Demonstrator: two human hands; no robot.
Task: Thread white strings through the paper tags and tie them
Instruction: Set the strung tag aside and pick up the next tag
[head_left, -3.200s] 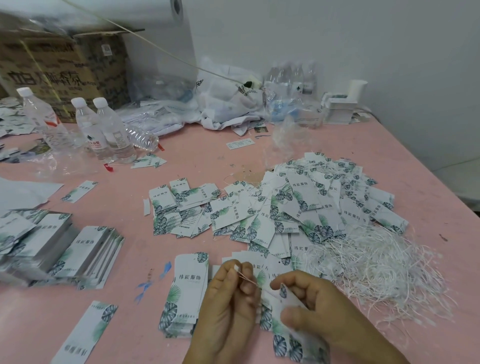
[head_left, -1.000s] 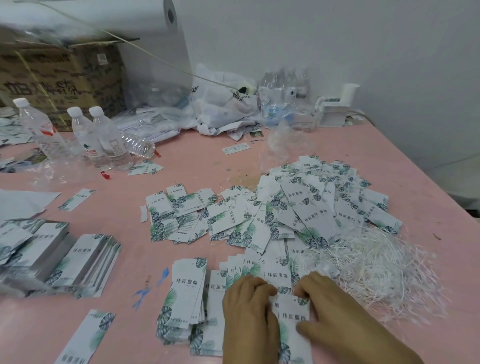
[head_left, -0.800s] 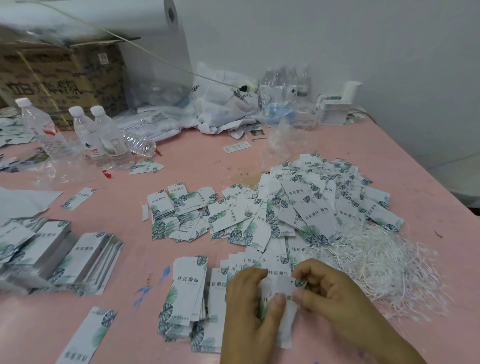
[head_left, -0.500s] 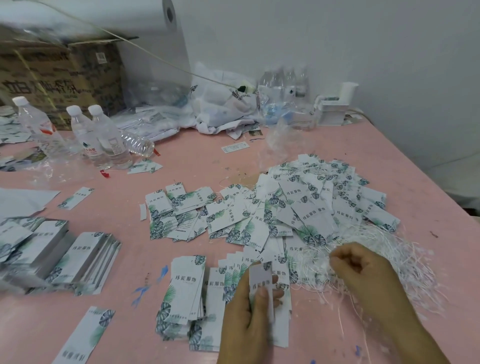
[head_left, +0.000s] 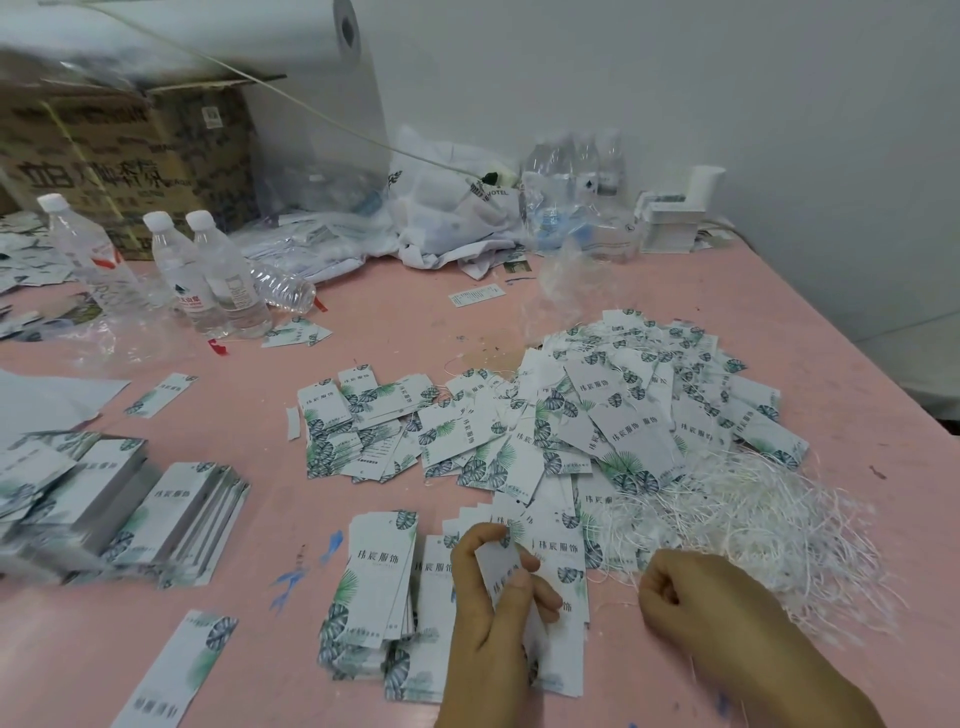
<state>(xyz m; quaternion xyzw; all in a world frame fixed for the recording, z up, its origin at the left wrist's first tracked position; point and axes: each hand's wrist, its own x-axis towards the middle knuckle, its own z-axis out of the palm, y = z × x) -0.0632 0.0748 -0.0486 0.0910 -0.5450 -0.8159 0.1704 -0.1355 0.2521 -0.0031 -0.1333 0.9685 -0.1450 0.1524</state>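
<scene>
Tag stacks (head_left: 171, 514) lie at the table's (head_left: 395, 322) left. Left hand (head_left: 493, 613): grip clamped on one tag (head_left: 498, 569), held above a tag row (head_left: 558, 551). Right hand (head_left: 691, 597): fingers curled together at the strings' (head_left: 753, 514) near edge; whether they pinch a string cannot be told.

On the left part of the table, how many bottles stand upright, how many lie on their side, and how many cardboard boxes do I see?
Upright bottles: 3
Lying bottle: 1
Cardboard box: 1
Total: 5
</scene>
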